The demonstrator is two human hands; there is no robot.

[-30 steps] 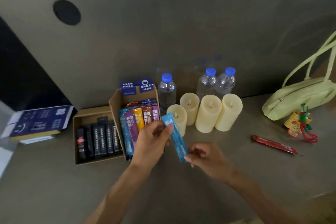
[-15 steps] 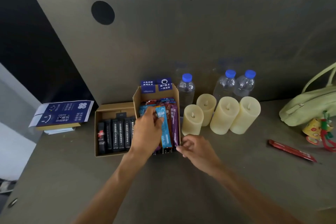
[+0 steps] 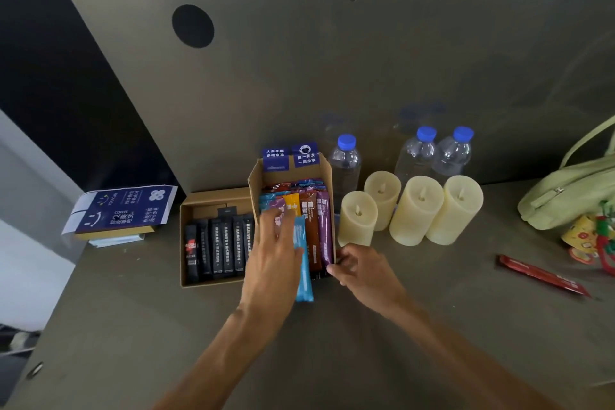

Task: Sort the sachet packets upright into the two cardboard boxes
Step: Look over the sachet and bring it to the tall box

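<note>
The blue sachet [image 3: 303, 260] now lies among the coloured sachets [image 3: 311, 220] in the taller cardboard box [image 3: 327, 173], its near end poking past the box's front edge. A second ago both hands held it in the air. The left hand [image 3: 273, 253] has dropped its pinch: its grip is wide, with straight fingers laid over the row just beside the sachet. The right hand [image 3: 362, 271] curls a narrow grip on the box's near right corner, probably steadying it. This sachet likely needs only a push home, and a red sachet [image 3: 542, 275] waits on the table [image 3: 133, 326]. The left thumb is hidden, and the hand covers part of the lower cardboard box [image 3: 186, 210].
</note>
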